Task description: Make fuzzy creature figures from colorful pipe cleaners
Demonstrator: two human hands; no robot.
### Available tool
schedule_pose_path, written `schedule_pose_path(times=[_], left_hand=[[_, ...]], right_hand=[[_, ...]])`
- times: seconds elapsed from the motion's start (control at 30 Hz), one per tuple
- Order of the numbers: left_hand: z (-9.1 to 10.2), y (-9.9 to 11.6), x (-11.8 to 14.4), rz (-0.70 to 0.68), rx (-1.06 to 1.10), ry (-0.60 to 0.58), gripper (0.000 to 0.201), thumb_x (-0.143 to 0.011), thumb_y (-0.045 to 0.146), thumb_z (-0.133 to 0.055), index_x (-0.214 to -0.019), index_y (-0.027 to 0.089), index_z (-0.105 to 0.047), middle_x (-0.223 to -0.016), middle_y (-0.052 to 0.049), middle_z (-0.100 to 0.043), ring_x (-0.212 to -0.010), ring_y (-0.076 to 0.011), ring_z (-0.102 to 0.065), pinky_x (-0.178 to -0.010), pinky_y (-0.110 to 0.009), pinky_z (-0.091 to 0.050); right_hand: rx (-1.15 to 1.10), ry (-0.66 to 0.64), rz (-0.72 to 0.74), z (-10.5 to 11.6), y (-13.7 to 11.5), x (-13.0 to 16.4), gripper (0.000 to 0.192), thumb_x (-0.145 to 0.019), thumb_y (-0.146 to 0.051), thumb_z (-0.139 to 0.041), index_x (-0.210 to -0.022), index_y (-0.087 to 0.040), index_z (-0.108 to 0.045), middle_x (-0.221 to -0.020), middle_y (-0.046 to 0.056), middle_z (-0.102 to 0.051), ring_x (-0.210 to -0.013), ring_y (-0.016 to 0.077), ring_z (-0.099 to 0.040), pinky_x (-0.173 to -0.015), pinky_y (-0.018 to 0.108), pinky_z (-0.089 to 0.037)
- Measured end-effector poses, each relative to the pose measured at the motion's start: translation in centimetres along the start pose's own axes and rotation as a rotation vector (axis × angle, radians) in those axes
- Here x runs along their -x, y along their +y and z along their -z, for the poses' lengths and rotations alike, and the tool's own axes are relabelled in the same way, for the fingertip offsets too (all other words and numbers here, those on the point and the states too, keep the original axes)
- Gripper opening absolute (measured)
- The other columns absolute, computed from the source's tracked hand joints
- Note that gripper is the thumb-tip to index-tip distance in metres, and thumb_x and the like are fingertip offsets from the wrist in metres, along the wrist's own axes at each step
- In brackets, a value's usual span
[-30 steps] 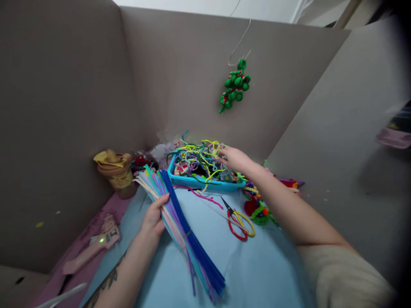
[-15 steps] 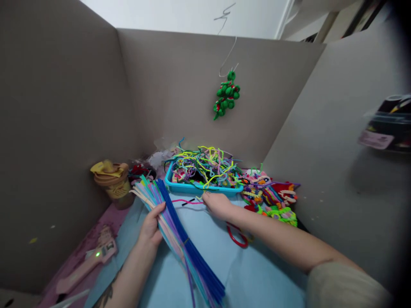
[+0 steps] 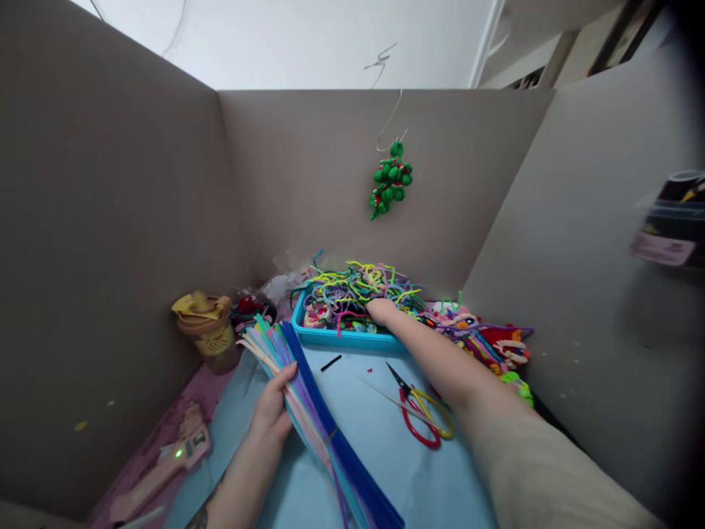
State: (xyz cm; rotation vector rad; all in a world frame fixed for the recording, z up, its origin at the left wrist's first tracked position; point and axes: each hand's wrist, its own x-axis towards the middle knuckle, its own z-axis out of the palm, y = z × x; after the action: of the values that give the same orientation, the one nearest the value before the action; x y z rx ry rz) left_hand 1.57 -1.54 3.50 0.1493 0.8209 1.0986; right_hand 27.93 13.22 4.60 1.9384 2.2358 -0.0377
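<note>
Left hand (image 3: 274,405) curled around pipe cleaners (image 3: 316,419); right hand (image 3: 380,308) in tray (image 3: 341,338), grip unclear. Could snag tangled scraps and drag the tray.

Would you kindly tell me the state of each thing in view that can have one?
Left hand: holds the pipe-cleaner bundle, which lies flat.
Right hand: reaching into the tray; grip hidden.
Tray: heaped with tangled pipe cleaners.
Scissors: lying flat, blades slightly apart.
Glue gun: lying down, green light on.
Green ornament: hanging on a wire hook.
Cup: upright, lidded.
</note>
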Motion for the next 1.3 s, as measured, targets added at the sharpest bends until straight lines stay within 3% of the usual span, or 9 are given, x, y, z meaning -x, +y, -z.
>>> schedule_pose_path(times=[0.27,0.33,0.43,0.53,0.73,0.83,1.03,1.2,1.3], left_hand=[[-1.2,-0.4,-0.4,-0.045,-0.035,0.019,0.012,-0.08,0.009,-0.055,-0.086,0.008,-0.065,-0.056,-0.008,-0.068,-0.045,-0.0197,-0.064,-0.052,-0.03,-0.057],[-1.9,-1.1,-0.6,-0.061,-0.023,0.007,0.01,-0.081,0.011,-0.056,-0.087,0.008,-0.064,-0.06,-0.008,-0.069,-0.048,-0.0195,-0.065,-0.056,-0.031,-0.058],[-2.8,-2.3,-1.1,-0.161,0.005,-0.012,0.011,-0.08,0.014,-0.06,-0.089,0.009,-0.063,-0.065,-0.007,-0.07,-0.053,-0.0185,-0.066,-0.063,-0.033,-0.059],[-3.2,-3.2,-1.6,-0.223,0.01,-0.074,0.016,-0.079,0.013,-0.062,-0.095,0.011,-0.062,-0.075,-0.007,-0.071,-0.061,-0.0186,-0.068,-0.068,-0.033,-0.059],[-2.8,-2.8,-2.0,-0.231,0.064,-0.065,0.019,-0.079,0.009,-0.061,-0.097,0.015,-0.06,-0.091,-0.007,-0.07,-0.075,-0.0194,-0.07,-0.066,-0.03,-0.059],[-2.7,-2.7,-1.9,-0.231,0.096,-0.088,0.019,-0.08,0.009,-0.06,-0.097,0.017,-0.059,-0.1,-0.007,-0.069,-0.085,-0.0218,-0.069,-0.065,-0.031,-0.059],[-2.5,-2.8,-2.3,-0.237,0.139,-0.007,0.008,-0.085,0.01,-0.054,-0.087,0.011,-0.062,-0.081,-0.007,-0.069,-0.072,-0.0136,-0.068,-0.07,-0.025,-0.057],[-2.3,-2.5,-2.4,-0.253,0.16,-0.075,0.015,-0.085,0.009,-0.05,-0.094,0.011,-0.062,-0.09,-0.009,-0.07,-0.084,-0.0161,-0.067,-0.078,-0.028,-0.055],[-2.1,-2.7,-2.0,-0.275,0.156,-0.212,0.025,-0.083,0.01,-0.052,-0.105,0.017,-0.061,-0.102,-0.007,-0.068,-0.095,-0.0174,-0.064,-0.087,-0.031,-0.051]], right_hand=[[-0.09,0.102,0.047,2.3,-2.4,5.5,0.029,-0.088,-0.018,-0.042,-0.106,-0.012,-0.064,-0.109,0.018,-0.065,-0.102,0.0261,-0.06,-0.084,0.033,-0.045],[-0.41,0.189,0.203,2.3,-3.8,8.9,0.033,-0.092,-0.03,-0.037,-0.113,-0.017,-0.059,-0.108,0.012,-0.066,-0.097,0.0213,-0.061,-0.084,0.03,-0.045],[-0.735,-0.098,0.461,1.2,-6.0,13.3,0.056,-0.08,-0.043,-0.057,-0.13,-0.02,-0.045,-0.114,0.008,-0.063,-0.089,0.0188,-0.063,-0.075,0.028,-0.049],[-0.807,-0.127,0.471,0.0,-6.8,15.4,0.062,-0.07,-0.042,-0.068,-0.126,-0.021,-0.049,-0.113,0.007,-0.063,-0.095,0.0226,-0.06,-0.079,0.031,-0.048],[-0.727,0.009,0.241,2.4,-2.7,12.5,0.034,-0.08,-0.03,-0.056,-0.109,-0.015,-0.057,-0.09,0.004,-0.067,-0.071,0.0164,-0.062,-0.066,0.026,-0.047],[-0.455,0.294,0.132,4.2,-0.8,9.3,0.033,-0.083,-0.032,-0.053,-0.111,-0.015,-0.058,-0.102,0.009,-0.066,-0.088,0.0208,-0.061,-0.078,0.029,-0.045],[-0.203,0.334,-0.015,3.9,-2.2,6.4,0.042,-0.083,-0.03,-0.056,-0.12,-0.011,-0.054,-0.122,0.019,-0.056,-0.114,0.0275,-0.049,-0.094,0.038,-0.037],[-0.76,0.072,0.351,1.4,-7.2,10.2,0.047,-0.085,-0.036,-0.051,-0.125,-0.012,-0.048,-0.107,0.01,-0.063,-0.091,0.0188,-0.06,-0.08,0.03,-0.046],[-0.908,-0.053,0.476,0.1,-9.5,12.8,0.07,-0.074,-0.041,-0.064,-0.134,-0.016,-0.037,-0.121,0.01,-0.057,-0.099,0.0213,-0.058,-0.082,0.031,-0.045]])
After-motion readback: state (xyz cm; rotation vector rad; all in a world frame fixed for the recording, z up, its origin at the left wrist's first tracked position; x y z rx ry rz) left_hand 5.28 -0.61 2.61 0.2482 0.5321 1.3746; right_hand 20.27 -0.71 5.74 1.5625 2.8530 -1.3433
